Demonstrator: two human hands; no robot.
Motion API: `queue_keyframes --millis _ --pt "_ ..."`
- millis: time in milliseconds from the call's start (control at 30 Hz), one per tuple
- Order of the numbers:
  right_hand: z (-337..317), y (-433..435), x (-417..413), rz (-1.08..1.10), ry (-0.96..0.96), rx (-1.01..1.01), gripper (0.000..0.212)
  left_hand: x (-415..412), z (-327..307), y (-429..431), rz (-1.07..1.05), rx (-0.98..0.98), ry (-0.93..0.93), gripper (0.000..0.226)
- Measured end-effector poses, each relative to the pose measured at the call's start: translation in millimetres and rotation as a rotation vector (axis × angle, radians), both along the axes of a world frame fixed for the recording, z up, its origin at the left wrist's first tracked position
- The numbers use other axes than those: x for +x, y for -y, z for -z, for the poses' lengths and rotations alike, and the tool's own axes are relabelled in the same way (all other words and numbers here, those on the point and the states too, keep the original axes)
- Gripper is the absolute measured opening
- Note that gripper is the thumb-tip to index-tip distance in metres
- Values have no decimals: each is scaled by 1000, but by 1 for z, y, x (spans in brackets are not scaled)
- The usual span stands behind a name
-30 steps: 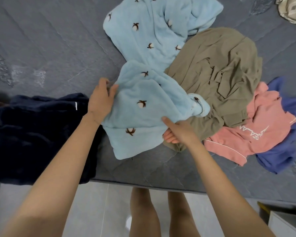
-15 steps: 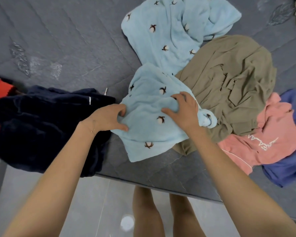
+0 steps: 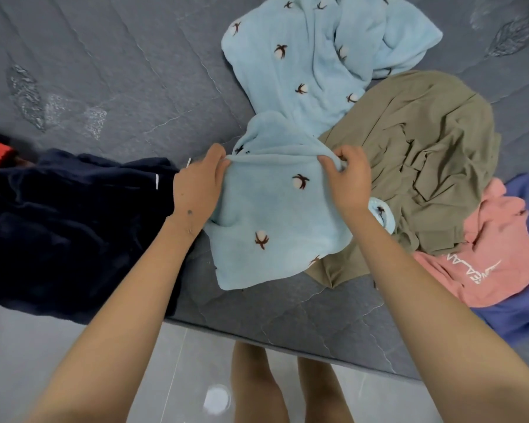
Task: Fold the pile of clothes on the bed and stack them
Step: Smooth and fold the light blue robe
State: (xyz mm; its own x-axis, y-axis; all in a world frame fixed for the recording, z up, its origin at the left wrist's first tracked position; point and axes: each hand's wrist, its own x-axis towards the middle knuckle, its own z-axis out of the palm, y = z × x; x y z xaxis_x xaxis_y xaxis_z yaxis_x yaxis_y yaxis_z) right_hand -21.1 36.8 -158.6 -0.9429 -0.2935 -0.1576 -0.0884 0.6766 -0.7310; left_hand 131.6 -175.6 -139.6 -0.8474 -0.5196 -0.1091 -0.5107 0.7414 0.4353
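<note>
Two hands pinch blue fleece (image 3: pixel 275 221) top edge: L hand (image 3: pixel 197 186), R hand (image 3: pixel 347 178); navy pile (image 3: pixel 74 227) just left.

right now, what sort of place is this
Most likely a bedroom: a grey quilted mattress, loose clothes lying on it such as the light blue fleece garment and the olive shirt, and a tiled floor below its edge.
</note>
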Motion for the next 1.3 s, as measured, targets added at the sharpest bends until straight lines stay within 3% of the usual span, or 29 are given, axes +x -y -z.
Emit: queue_keyframes --millis 133,300,367,467,533,767,967,1133,1300 --pt "9 -7 -4 -1 24 54 26 -19 7 10 98 -71 -22 51" --pt "14 -6 -4 50 61 71 29 -42 8 26 230 -177 -222 39" --pt "17 -7 -6 20 77 97 30 -43 12 30 209 -161 -212 37" --pt "24 -11 -8 -47 49 174 35 -32 30 28 85 -36 11 40" --pt "25 -14 -6 -53 63 240 38 -19 42 23 30 16 54 41" --pt "6 -45 -4 -95 292 174 79 21 26 3 -184 256 -221 43" --pt "6 -64 7 -208 628 92 125 74 15 -64 -467 765 -280 90" --pt "5 -58 7 -239 699 53 119 95 39 -97 -700 1105 -140 108" --pt "4 -59 9 -202 796 48 120 87 50 -89 -851 1182 -202 114"
